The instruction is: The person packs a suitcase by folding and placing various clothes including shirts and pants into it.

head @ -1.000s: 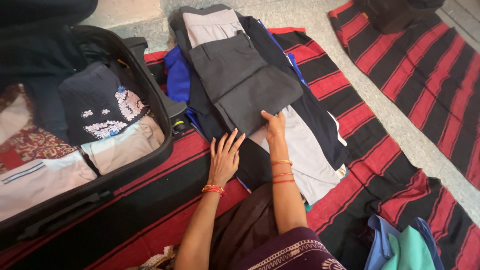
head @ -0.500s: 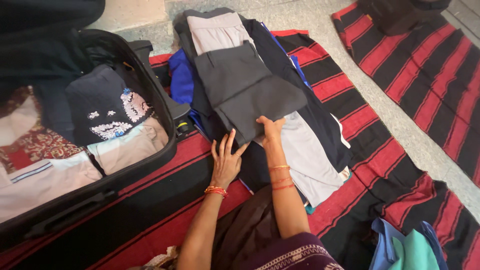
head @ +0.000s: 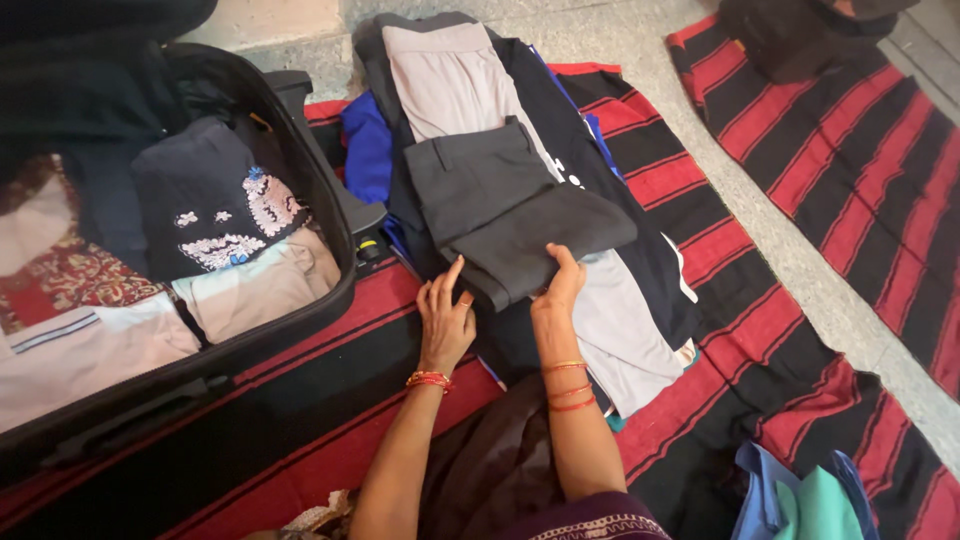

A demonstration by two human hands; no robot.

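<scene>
Folded dark grey trousers (head: 505, 210) lie on top of a stack of flat garments, approx. centre of view, w/ the folded edge facing the person. Right hand (head: 556, 290) grips the near edge: fingers curled under the fold, thumb on top, so the fabric is pinched and the fold is kept from opening. Left hand (head: 443, 318) lies beside it, fingers spread and mostly flat, tips touching the near left corner of the trousers; palm rests on the dark cloth below, which braces the stack against sliding. Beneath the trousers: a pale beige garment (head: 440, 80) extending away from the person, a light grey garment (head: 625, 330) extending toward the right, a black garment (head: 590, 150) and a blue garment (head: 367, 150) at the left edge; all laid flat, one over another, so each can be taken from the top. The stack sits on a red-and-black striped mat (head: 330, 400) on the floor. An open black suitcase (head: 330, 240) lies just left of the stack, already partly filled w/ folded clothes, incl. a dark top with pale embroidery (head: 215, 215). A second striped mat (head: 860, 150) lies well apart, upper right. Blue and green cloth (head: 800, 500) lies at lower right
</scene>
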